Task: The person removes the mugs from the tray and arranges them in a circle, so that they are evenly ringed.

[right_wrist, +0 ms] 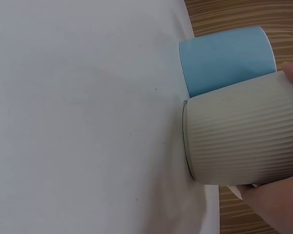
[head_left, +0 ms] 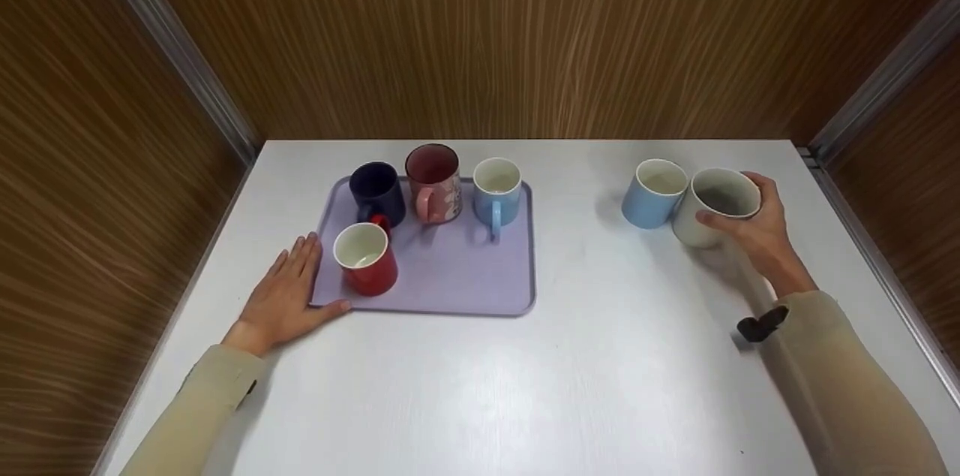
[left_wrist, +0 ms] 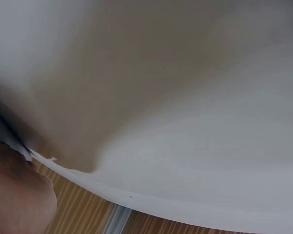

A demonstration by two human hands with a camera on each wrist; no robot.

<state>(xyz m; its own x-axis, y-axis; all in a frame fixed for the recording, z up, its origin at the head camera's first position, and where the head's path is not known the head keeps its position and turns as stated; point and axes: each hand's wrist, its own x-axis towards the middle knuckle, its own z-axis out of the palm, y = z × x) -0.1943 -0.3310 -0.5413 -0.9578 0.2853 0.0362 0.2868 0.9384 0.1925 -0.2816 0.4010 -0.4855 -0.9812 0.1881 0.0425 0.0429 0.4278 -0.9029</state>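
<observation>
My right hand (head_left: 757, 228) grips a white ribbed mug (head_left: 701, 224) near its rim, thumb on the near side and fingers around the right. In the right wrist view the mug's ribbed wall (right_wrist: 244, 134) and its base at the white table show. Close against its left stands a light blue cup (head_left: 649, 198), upright. My left hand (head_left: 289, 303) lies flat with fingers spread at the left edge of a lilac tray (head_left: 457, 277), thumb along the front-left corner. Nearest to it on the tray is a red mug (head_left: 373, 273) with a white inside. The left wrist view mostly shows tabletop.
Along the tray's back stand a dark blue mug (head_left: 382, 198), a pink mug (head_left: 446, 198) with a printed pattern and a light blue mug (head_left: 501, 209), its handle toward me. Wood-grain panels (head_left: 525, 40) enclose the white table (head_left: 570, 386) at the back and sides.
</observation>
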